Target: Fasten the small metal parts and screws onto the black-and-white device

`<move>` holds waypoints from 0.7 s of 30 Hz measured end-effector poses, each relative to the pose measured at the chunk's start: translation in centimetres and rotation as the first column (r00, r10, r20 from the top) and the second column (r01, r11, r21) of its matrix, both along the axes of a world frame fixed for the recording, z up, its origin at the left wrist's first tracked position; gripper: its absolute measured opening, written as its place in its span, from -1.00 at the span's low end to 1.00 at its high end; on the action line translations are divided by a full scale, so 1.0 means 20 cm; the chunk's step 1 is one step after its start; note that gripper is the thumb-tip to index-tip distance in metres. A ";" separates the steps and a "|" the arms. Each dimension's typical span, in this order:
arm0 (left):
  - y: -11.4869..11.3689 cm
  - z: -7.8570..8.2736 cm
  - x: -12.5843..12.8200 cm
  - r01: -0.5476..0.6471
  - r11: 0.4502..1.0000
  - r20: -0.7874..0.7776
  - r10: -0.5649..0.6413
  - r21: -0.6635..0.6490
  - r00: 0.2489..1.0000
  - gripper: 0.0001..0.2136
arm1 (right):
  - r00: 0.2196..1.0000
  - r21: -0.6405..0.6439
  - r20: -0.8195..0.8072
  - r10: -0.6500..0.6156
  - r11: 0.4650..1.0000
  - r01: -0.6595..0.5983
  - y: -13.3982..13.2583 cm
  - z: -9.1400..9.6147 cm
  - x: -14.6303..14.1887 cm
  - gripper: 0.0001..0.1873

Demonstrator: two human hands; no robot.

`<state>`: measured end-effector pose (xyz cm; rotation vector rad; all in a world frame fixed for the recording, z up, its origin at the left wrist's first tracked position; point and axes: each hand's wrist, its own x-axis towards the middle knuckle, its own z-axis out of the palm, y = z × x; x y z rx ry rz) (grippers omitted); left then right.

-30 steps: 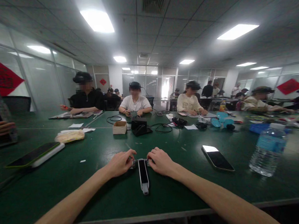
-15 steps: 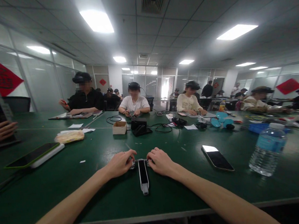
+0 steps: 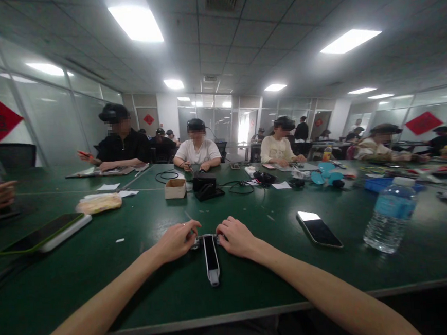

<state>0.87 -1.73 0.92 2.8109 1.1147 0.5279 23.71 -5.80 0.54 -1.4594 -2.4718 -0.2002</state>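
On the green table (image 3: pixel 160 301) in front of me lies a narrow device (image 3: pixel 211 256) with a black top, a pale edge and a grey block at its near end. Small greyish pieces stick out from both sides of its far end. My left hand (image 3: pixel 177 239) is curled with thumb and fingers on the left piece. The right piece is gripped by my right hand (image 3: pixel 234 235), whose fingers bend over it and hide most of it. What these side pieces are is too small to make out.
To the right lie a phone (image 3: pixel 319 229) and an upright water bottle (image 3: pixel 390 216). A green-edged phone (image 3: pixel 43 232) rests at the left. Farther back are a small open box (image 3: pixel 175 189), a black device (image 3: pixel 205 184), cables and a blue fan (image 3: pixel 326 174). Several people sit around.
The view has shifted slightly, so most things sit a little left and higher. Both hands stay at the device's sides, and the device looks unchanged.
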 end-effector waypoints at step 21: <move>0.01 -0.04 -0.01 0.005 1.000 0.042 -0.006 0.026 0.999 -0.72 | 0.999 -0.008 0.043 0.017 1.000 -0.017 -0.02 0.02 0.00 -0.75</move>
